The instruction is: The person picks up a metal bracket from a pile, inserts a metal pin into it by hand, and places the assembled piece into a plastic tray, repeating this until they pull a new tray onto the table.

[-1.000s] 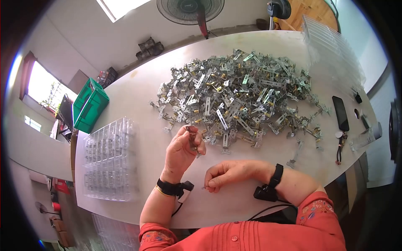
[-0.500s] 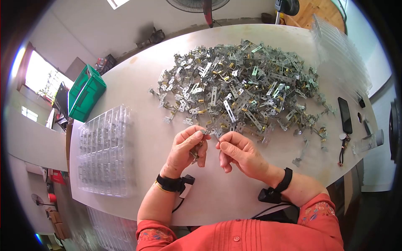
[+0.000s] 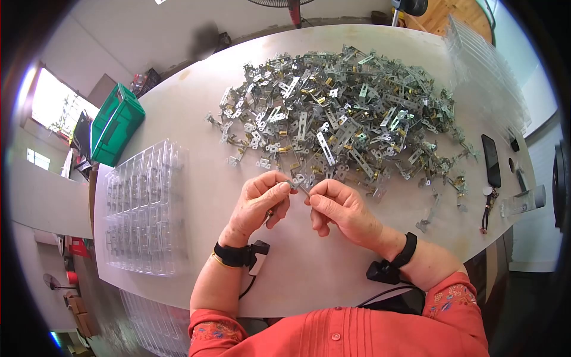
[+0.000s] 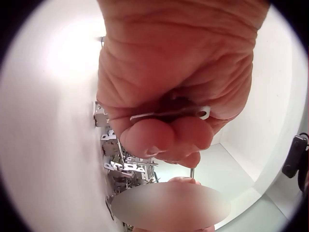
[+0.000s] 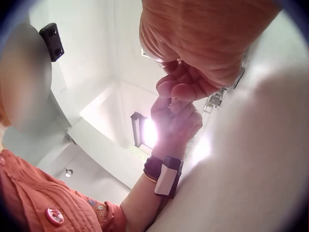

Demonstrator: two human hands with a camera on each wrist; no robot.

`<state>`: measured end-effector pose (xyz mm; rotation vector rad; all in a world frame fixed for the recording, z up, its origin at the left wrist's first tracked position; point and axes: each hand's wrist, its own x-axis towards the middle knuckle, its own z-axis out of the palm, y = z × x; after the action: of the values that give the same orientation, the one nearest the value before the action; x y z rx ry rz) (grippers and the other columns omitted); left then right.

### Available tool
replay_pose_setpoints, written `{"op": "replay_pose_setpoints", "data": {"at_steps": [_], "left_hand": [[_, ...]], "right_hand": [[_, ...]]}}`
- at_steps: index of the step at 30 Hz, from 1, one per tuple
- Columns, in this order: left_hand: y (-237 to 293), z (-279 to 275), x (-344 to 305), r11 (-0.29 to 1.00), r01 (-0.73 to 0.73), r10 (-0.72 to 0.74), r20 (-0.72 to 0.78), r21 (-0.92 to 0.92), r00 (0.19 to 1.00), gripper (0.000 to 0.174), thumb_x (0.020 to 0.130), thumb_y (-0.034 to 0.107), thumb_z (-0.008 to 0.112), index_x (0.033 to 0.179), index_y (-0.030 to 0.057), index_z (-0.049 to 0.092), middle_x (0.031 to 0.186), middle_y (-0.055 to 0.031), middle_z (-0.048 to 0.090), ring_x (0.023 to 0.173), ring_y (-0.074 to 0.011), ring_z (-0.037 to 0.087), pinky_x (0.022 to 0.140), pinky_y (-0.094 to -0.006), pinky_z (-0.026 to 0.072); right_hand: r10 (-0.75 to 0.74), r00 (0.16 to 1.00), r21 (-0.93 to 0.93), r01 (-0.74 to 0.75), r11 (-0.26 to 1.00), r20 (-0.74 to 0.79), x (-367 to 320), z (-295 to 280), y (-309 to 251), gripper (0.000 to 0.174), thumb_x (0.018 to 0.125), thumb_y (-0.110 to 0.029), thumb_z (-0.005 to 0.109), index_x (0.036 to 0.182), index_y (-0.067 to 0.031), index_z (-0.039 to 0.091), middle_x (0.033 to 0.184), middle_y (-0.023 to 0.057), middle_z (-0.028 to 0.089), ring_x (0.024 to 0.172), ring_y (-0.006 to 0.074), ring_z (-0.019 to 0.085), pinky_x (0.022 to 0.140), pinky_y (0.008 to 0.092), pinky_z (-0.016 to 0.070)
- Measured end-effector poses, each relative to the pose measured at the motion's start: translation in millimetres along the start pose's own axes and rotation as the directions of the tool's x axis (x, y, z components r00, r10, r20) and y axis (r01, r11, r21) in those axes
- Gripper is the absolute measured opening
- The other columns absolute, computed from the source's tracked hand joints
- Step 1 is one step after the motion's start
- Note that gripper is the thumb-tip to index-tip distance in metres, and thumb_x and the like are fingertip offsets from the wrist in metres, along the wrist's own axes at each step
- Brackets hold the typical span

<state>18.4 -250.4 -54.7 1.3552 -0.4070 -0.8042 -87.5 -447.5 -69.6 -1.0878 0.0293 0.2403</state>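
In the head view both hands meet just in front of a heap of small metal brackets. The left hand pinches a small metal part between thumb and forefinger. Its other fingers curl round a flat metal piece with a holed end, whose tip shows in the left wrist view. The right hand pinches a thin metal piece, which meets the left hand's part. In the right wrist view the right hand's fingers largely hide what they hold.
Clear plastic trays filled with metal parts lie at the left, with a green crate behind. At the right are a stack of clear trays, a phone and a clear cylinder. Loose brackets lie right of the hands.
The right hand has risen from near the table's front edge to meet the left hand, with the thin piece now against the left hand's part. The head view has shifted slightly.
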Motion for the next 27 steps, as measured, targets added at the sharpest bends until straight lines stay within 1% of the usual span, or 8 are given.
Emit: {"op": "replay_pose_setpoints", "data": {"at_steps": [11, 14, 16, 17, 19, 22, 26, 27], "left_hand": [[1.1, -1.4, 0.1, 0.998, 0.026, -0.026, -0.002, 0.055, 1.0, 0.026, 0.102, 0.026, 0.057, 0.097, 0.0007, 0.062, 0.058, -0.0038, 0.055, 0.038, -0.0058, 0.038, 0.038, -0.0211, 0.0262], [1.9, 0.3, 0.0, 0.99, 0.031, -0.034, 0.015, 0.137, 0.999, 0.026, 0.101, 0.025, 0.059, 0.097, 0.0005, 0.063, 0.06, -0.0037, 0.056, 0.04, -0.0053, 0.04, 0.039, -0.0206, 0.028], [1.8, 0.9, 0.3, 0.979, 0.068, -0.075, 0.028, 0.194, 0.997, 0.029, 0.099, 0.029, 0.064, 0.103, 0.0, 0.065, 0.063, -0.0013, 0.058, 0.045, -0.0036, 0.046, 0.04, -0.0196, 0.032], [2.2, 2.7, 0.1, 0.979, 0.066, -0.073, 0.03, 0.192, 0.997, 0.029, 0.099, 0.029, 0.064, 0.103, 0.0, 0.065, 0.063, -0.0013, 0.058, 0.045, -0.0036, 0.046, 0.04, -0.0196, 0.032], [3.2, 6.0, -0.7, 0.972, 0.059, -0.061, 0.0, 0.227, 0.998, 0.027, 0.1, 0.027, 0.062, 0.099, 0.0003, 0.063, 0.062, -0.0021, 0.058, 0.044, -0.0037, 0.044, 0.04, -0.0189, 0.0306], [2.1, 7.8, -0.7, 0.966, 0.073, -0.077, 0.006, 0.248, 0.997, 0.026, 0.099, 0.027, 0.063, 0.098, 0.0008, 0.064, 0.063, -0.0015, 0.058, 0.045, -0.0034, 0.045, 0.04, -0.0187, 0.0314], [2.6, 11.4, -1.7, 0.955, 0.08, -0.082, -0.005, 0.286, 0.997, 0.025, 0.099, 0.027, 0.064, 0.097, 0.0015, 0.064, 0.063, -0.0006, 0.059, 0.045, -0.0031, 0.046, 0.041, -0.0186, 0.0322], [2.3, 12.1, -1.6, 0.946, 0.06, -0.067, 0.009, 0.318, 0.998, 0.025, 0.099, 0.027, 0.064, 0.097, 0.0018, 0.064, 0.063, 0.0, 0.059, 0.046, -0.0029, 0.047, 0.041, -0.0186, 0.0326]], "right_hand": [[-0.007, 1.0, -0.054, 0.005, 0.999, -0.031, 0.3, -0.3, -1.2, 0.014, 0.103, -0.02, 0.057, 0.104, -0.0059, 0.058, 0.078, 0.0017, 0.064, 0.065, 0.0089, 0.061, 0.058, 0.024, 0.0504], [-0.005, 0.999, -0.072, 0.002, 0.997, -0.046, 0.3, 0.5, 1.6, 0.014, 0.103, -0.019, 0.057, 0.108, -0.0055, 0.056, 0.077, 0.0016, 0.063, 0.064, 0.0089, 0.06, 0.057, 0.0242, 0.0499], [-0.045, 0.994, -0.084, 0.037, 0.996, -0.103, 0.2, 1.9, 4.4, 0.018, 0.103, -0.018, 0.056, 0.114, -0.0051, 0.051, 0.077, 0.002, 0.062, 0.062, 0.0091, 0.058, 0.057, 0.0244, 0.049], [-0.045, 0.994, -0.086, 0.036, 0.996, -0.104, 0.3, 1.4, 5.3, 0.018, 0.103, -0.018, 0.056, 0.114, -0.0051, 0.051, 0.077, 0.002, 0.062, 0.062, 0.0091, 0.058, 0.057, 0.0244, 0.049], [-0.074, 0.99, -0.09, 0.063, 0.994, -0.12, 0.6, 1.3, 7.3, 0.023, 0.104, -0.018, 0.054, 0.122, -0.0059, 0.046, 0.078, 0.0048, 0.062, 0.065, 0.0106, 0.059, 0.06, 0.025, 0.0493], [-0.133, 0.989, -0.091, 0.127, 0.988, -0.068, -0.5, 5.1, 6.0, 0.024, 0.105, -0.017, 0.053, 0.124, -0.0055, 0.045, 0.08, 0.0051, 0.062, 0.067, 0.0105, 0.059, 0.06, 0.0251, 0.0491], [-0.12, 0.993, -0.101, 0.118, 0.988, -0.021, -0.2, 3.8, 7.7, 0.023, 0.105, -0.017, 0.052, 0.124, -0.0048, 0.047, 0.082, 0.0049, 0.062, 0.069, 0.0105, 0.059, 0.062, 0.0248, 0.0491], [-0.099, 0.994, -0.127, 0.091, 0.988, -0.057, 0.1, 2.4, 8.8, 0.02, 0.104, -0.018, 0.055, 0.12, -0.0058, 0.051, 0.081, 0.0024, 0.062, 0.068, 0.009, 0.058, 0.061, 0.0237, 0.0483]]}}
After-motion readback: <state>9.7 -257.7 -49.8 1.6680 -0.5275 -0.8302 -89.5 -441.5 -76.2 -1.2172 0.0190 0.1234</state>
